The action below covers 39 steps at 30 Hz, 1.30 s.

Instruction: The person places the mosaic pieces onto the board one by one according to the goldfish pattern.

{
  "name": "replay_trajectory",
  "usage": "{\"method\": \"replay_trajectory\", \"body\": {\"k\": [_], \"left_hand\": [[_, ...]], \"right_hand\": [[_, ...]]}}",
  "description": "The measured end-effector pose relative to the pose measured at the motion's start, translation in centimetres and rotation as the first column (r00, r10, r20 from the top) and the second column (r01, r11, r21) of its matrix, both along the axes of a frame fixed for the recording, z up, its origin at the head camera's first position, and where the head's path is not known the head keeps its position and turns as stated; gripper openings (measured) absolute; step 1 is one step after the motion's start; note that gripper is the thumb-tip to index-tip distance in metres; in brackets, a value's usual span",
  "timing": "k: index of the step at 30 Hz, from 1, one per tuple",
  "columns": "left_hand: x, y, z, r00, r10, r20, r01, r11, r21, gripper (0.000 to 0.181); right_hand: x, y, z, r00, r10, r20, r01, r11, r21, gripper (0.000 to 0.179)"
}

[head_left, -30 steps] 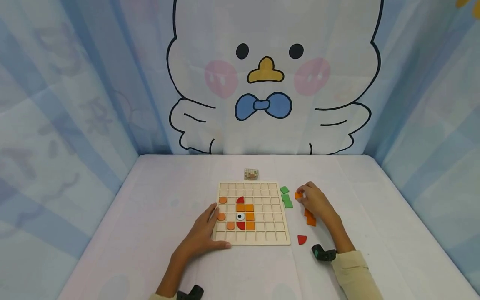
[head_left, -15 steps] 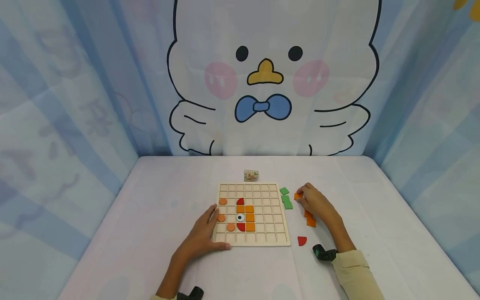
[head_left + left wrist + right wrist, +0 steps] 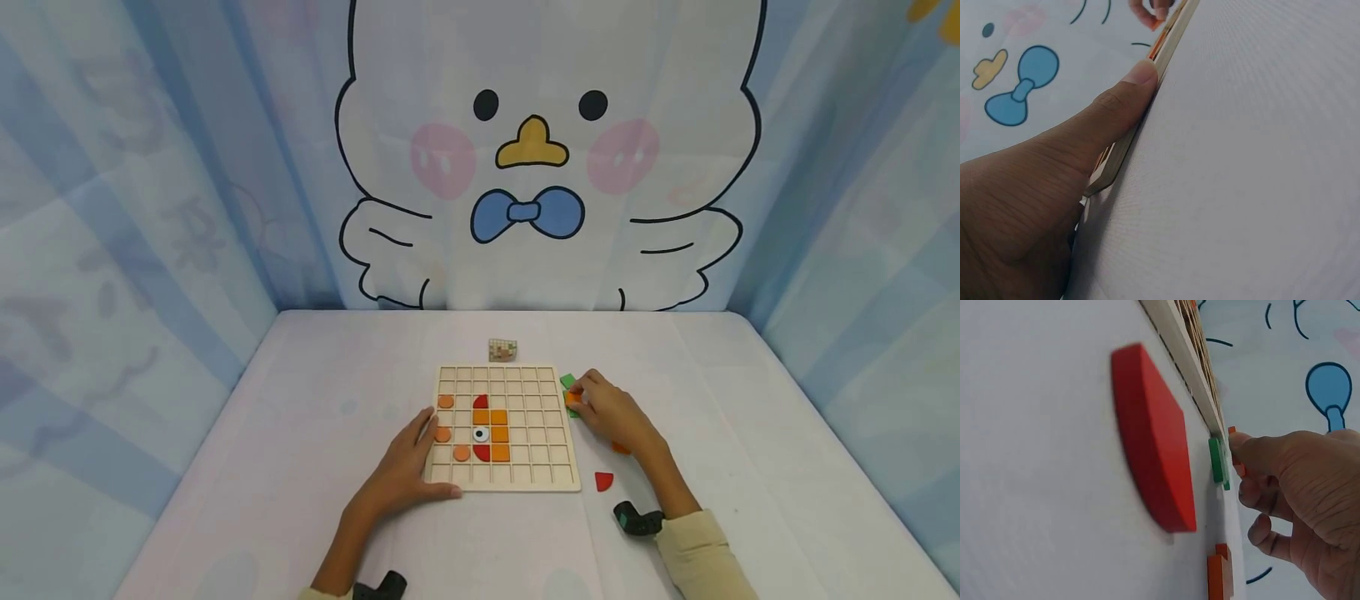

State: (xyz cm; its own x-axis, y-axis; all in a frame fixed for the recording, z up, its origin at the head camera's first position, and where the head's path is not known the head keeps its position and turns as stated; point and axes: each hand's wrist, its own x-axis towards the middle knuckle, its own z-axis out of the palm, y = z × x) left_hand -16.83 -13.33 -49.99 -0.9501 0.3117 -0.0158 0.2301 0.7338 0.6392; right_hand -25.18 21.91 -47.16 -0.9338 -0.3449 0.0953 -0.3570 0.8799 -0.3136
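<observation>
A square wooden grid board (image 3: 536, 475) lies on the table. My left hand (image 3: 408, 461) rests spread at its near left corner, fingers along the left side and thumb (image 3: 1141, 74) against the front edge. My right hand (image 3: 611, 408) pinches an orange square tile (image 3: 573, 400) between thumb and fingertips, just off the board's right side and over the green tiles (image 3: 567, 381). In the right wrist view the orange tile (image 3: 1239, 464) shows at the thumb tip. The board bears orange squares (image 3: 499, 433), red quarter-round pieces (image 3: 481, 453), peach discs (image 3: 461, 452) and an eye disc (image 3: 481, 433).
A red quarter-round piece (image 3: 603, 481) lies right of the board's near corner. More orange tiles (image 3: 1217, 575) sit under my right forearm. Behind the board is a small patterned card-like piece (image 3: 502, 350). A printed curtain (image 3: 532, 275) stands along the table's far edge.
My right hand has moved left toward the board, carrying the orange tile from the table to over the green tiles. My left hand stays at the board's corner.
</observation>
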Motion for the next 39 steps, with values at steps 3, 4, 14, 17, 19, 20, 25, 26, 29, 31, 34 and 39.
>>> {"method": "replay_trajectory", "body": {"k": [3,4,14,17,19,20,25,26,29,31,34,39], "left_hand": [[0.0,0.0,0.0,1.000,-0.002,0.006,0.002,1.000,-0.002,0.123],[-0.1,0.0,0.0,1.000,-0.002,0.007,0.002,1.000,-0.002,0.123],[-0.2,0.0,0.1,1.000,0.008,0.011,-0.008,1.000,-0.008,0.123],[-0.2,-0.1,0.1,1.000,0.009,0.016,-0.009,1.000,-0.007,0.123],[-0.1,-0.1,0.0,1.000,0.007,0.018,-0.007,1.000,-0.008,0.123],[-0.2,-0.1,0.0,1.000,0.006,0.020,-0.006,1.000,-0.008,0.123],[-0.2,-0.1,-0.1,1.000,0.004,0.021,-0.004,1.000,-0.006,0.124],[-0.2,0.0,-0.1,1.000,0.003,0.021,-0.003,1.000,-0.005,0.124],[-0.2,0.0,-0.1,1.000,0.002,0.024,-0.002,1.000,-0.003,0.124],[-0.3,0.1,-0.2,1.000,0.002,0.022,-0.002,1.000,0.000,0.124],[-0.3,0.1,-0.1,1.000,0.008,0.018,-0.008,1.000,0.002,0.124],[-0.3,0.0,-0.3,1.000,0.011,0.025,-0.011,1.000,-0.003,0.124]], "right_hand": [[0.3,-0.8,0.3,0.999,0.033,-0.025,-0.032,0.999,0.006,0.029],[0.4,-1.0,0.4,0.998,0.046,-0.036,-0.046,0.999,0.008,0.030],[0.6,-3.9,0.8,0.986,0.156,-0.059,-0.153,0.987,0.041,0.027],[0.7,-4.6,0.9,0.981,0.186,-0.056,-0.184,0.982,0.038,0.026],[0.8,-5.1,1.0,0.974,0.217,-0.069,-0.215,0.976,0.032,0.026],[0.9,-5.3,1.0,0.971,0.229,-0.071,-0.227,0.973,0.030,0.025],[1.0,-6.3,0.9,0.964,0.260,-0.051,-0.260,0.966,0.016,0.023],[1.0,-6.4,0.8,0.965,0.261,-0.040,-0.260,0.965,0.018,0.023],[1.1,-6.8,0.8,0.964,0.263,-0.030,-0.262,0.964,0.036,0.024],[1.1,-6.9,0.7,0.963,0.267,-0.032,-0.265,0.963,0.052,0.025],[1.0,-7.2,0.6,0.962,0.270,-0.041,-0.267,0.961,0.069,0.025],[0.8,-7.3,0.5,0.963,0.269,-0.029,-0.265,0.960,0.084,0.027]]}}
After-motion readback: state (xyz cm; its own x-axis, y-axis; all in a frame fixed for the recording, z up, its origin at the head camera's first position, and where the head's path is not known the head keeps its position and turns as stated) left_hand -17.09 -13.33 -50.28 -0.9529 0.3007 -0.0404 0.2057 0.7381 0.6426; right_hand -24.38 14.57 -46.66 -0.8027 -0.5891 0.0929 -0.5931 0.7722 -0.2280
